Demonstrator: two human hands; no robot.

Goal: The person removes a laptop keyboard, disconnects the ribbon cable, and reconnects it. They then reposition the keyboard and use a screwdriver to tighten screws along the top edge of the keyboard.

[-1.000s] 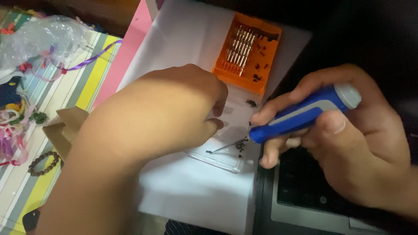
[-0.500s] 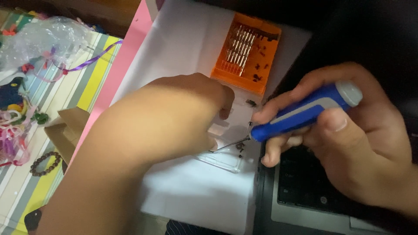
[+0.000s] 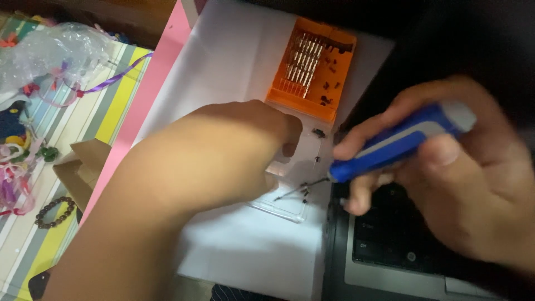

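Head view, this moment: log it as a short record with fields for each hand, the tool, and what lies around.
left hand: fingers curled, pressing down on a clear plastic lid on the white paper
right hand: gripping a blue screwdriver
screwdriver tip: thin metal shaft over the clear lid, among small dark screws
bit case: orange, open, rows of metal bits
laptop: keyboard corner under the right hand
left edge: bead bracelet, striped cloth
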